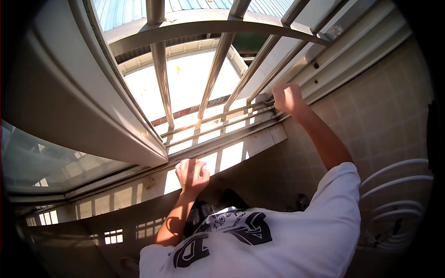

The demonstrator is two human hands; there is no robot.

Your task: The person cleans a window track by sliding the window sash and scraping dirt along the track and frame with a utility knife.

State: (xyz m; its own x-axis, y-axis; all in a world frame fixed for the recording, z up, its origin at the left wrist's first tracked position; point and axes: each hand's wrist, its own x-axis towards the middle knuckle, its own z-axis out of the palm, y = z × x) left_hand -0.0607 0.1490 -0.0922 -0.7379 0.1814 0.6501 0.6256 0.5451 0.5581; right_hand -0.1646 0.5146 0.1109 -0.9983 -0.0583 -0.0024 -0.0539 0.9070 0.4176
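Note:
My left hand (191,176) is at the inner edge of the sunlit window sill (229,157), its fingers curled in and nothing visible in them. My right hand (288,98) is closed in a fist at the right end of the sliding-window track (218,129), by the corner of the frame. A small dark shape (263,98) lies just left of that fist, and I cannot tell what it is. Whatever the right fingers hold, if anything, is hidden.
Metal security bars (215,69) with a curved crossbar (222,28) stand outside the opening. A window sash (106,92) fills the left side. Tiled wall (371,106) runs along the right, with white curved rails (396,178) below. Outside is a blue corrugated roof (125,14).

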